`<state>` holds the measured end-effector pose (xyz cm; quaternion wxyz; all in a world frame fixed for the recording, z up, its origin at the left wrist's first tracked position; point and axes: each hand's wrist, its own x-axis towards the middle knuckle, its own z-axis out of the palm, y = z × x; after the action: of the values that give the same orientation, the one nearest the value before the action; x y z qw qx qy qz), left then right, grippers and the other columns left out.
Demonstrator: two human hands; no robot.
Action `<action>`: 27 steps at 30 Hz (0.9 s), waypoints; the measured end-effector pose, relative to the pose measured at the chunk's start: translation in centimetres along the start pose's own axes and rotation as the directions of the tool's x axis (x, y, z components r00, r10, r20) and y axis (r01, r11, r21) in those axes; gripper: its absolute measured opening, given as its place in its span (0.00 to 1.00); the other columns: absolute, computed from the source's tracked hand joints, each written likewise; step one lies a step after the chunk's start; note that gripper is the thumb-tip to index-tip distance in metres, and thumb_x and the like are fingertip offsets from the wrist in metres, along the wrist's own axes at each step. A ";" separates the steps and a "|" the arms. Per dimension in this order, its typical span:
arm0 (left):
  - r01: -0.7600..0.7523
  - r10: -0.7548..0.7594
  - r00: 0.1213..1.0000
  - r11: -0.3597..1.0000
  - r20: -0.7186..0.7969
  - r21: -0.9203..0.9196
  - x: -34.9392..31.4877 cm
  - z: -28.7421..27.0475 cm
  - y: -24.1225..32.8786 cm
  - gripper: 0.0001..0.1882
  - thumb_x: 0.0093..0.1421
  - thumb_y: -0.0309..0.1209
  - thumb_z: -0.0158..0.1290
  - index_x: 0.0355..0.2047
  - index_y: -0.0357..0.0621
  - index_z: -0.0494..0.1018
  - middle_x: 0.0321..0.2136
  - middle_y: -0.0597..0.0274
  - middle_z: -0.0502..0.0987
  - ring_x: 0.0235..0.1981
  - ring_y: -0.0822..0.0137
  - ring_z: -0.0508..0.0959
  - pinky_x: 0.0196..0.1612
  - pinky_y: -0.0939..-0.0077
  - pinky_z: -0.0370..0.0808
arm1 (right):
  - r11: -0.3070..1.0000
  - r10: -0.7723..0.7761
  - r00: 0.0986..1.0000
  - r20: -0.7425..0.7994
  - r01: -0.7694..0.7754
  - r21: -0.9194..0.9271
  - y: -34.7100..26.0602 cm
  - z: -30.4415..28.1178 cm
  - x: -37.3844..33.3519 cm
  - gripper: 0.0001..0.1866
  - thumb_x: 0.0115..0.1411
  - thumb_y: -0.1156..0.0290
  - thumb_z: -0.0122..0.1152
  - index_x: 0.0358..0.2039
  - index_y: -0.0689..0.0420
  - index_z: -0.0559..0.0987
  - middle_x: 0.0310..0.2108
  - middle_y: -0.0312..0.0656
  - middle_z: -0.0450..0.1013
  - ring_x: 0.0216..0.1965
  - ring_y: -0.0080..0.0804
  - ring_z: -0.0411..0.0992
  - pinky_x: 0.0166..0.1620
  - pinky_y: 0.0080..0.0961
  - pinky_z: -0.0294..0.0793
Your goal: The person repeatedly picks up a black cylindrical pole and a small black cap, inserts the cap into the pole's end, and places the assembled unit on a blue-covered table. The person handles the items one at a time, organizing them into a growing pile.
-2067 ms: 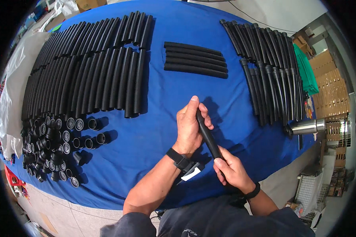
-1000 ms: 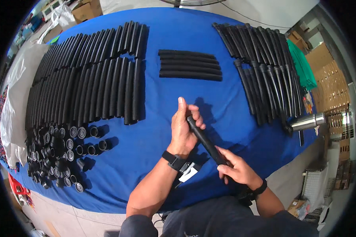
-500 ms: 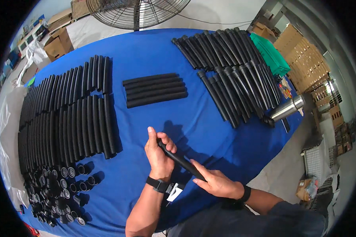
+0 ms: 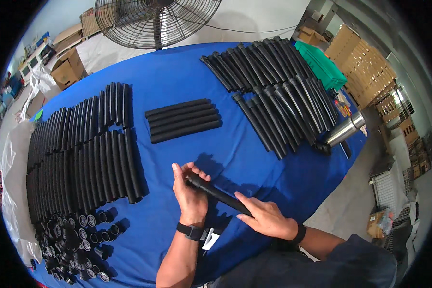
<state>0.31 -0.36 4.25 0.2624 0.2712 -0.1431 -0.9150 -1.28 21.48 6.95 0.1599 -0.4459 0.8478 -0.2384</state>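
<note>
Left hand [image 4: 191, 198] and right hand [image 4: 265, 219] both clamp 1 black tube [image 4: 219, 194] at table centre. Judged progress: 4 foam sleeves [image 4: 184, 120] wait at 12 o'clock; many finished tubes [image 4: 273, 91] lie at 2 o'clock.

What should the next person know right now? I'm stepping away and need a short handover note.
Left hand grips the upper end of a black tube; right hand holds its lower end.
On the blue table: foam sleeves in the middle, more tubes on the left, small end caps lower left.
Done: finished handles lie upper right.
Left: the tube in hand, then the left rows.
</note>
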 end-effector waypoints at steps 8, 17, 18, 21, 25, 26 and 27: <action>0.112 -0.108 0.989 0.993 0.099 -0.030 1.2 -2.6 0.4 0.23 0.72 0.52 0.50 0.27 0.48 0.70 0.18 0.70 0.65 0.16 0.73 0.64 0.19 0.76 0.61 | 0.741 0.186 0.836 0.516 -0.464 0.485 -0.9 -1.5 -0.1 0.32 0.71 0.56 0.58 0.68 0.57 0.63 0.26 0.40 0.72 0.22 0.26 0.73 0.26 0.29 0.71; 0.118 -0.117 0.993 0.993 0.024 -0.029 0.8 -2.0 0.4 0.22 0.71 0.53 0.51 0.27 0.51 0.69 0.17 0.71 0.65 0.14 0.75 0.62 0.17 0.78 0.60 | 0.865 0.167 0.940 0.298 -0.284 0.413 -0.3 0.5 -0.7 0.29 0.69 0.59 0.59 0.64 0.58 0.64 0.23 0.53 0.73 0.25 0.50 0.78 0.30 0.40 0.71; 0.120 -0.119 0.993 0.992 0.027 -0.032 0.9 -2.0 0.3 0.22 0.71 0.53 0.51 0.27 0.51 0.69 0.17 0.71 0.65 0.14 0.75 0.62 0.17 0.78 0.60 | 0.870 0.169 0.941 0.294 -0.282 0.404 -0.3 0.5 -0.7 0.28 0.69 0.60 0.59 0.64 0.58 0.65 0.23 0.54 0.73 0.26 0.51 0.78 0.30 0.41 0.71; 0.116 -0.115 0.992 0.993 0.043 -0.034 1.0 -2.3 0.3 0.22 0.71 0.53 0.52 0.27 0.51 0.69 0.17 0.71 0.65 0.14 0.75 0.62 0.17 0.78 0.60 | 0.885 0.184 0.937 0.298 -0.290 0.364 -0.7 0.3 -0.6 0.28 0.69 0.61 0.59 0.63 0.59 0.65 0.23 0.55 0.73 0.26 0.54 0.79 0.29 0.42 0.71; 0.125 -0.119 0.987 0.991 0.108 -0.049 1.0 -2.5 0.4 0.22 0.71 0.52 0.52 0.28 0.51 0.71 0.19 0.72 0.66 0.16 0.75 0.64 0.19 0.79 0.62 | 0.874 0.208 0.928 0.309 -0.318 0.367 -0.6 0.4 -0.6 0.27 0.68 0.61 0.60 0.62 0.60 0.66 0.25 0.56 0.74 0.28 0.55 0.79 0.30 0.43 0.71; 0.104 -0.102 0.993 0.994 0.065 -0.033 0.9 -2.1 0.4 0.21 0.71 0.52 0.52 0.29 0.50 0.71 0.19 0.72 0.66 0.17 0.75 0.64 0.21 0.79 0.63 | 0.882 0.206 0.931 0.300 -0.310 0.356 -0.6 0.0 -0.5 0.27 0.68 0.61 0.61 0.62 0.59 0.67 0.26 0.54 0.75 0.29 0.52 0.79 0.31 0.41 0.72; 0.081 -0.081 0.996 0.997 0.021 -0.015 0.4 -0.9 0.6 0.20 0.71 0.51 0.52 0.30 0.50 0.71 0.20 0.72 0.66 0.18 0.75 0.65 0.22 0.79 0.63 | 0.889 0.202 0.935 0.292 -0.300 0.346 -0.6 -0.5 -0.2 0.27 0.68 0.61 0.62 0.62 0.59 0.68 0.27 0.51 0.75 0.30 0.48 0.79 0.33 0.39 0.73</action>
<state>0.79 -1.21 3.60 0.2257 0.2654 -0.1273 -0.9287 -0.99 21.50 7.71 0.3787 -0.3178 0.8084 -0.3196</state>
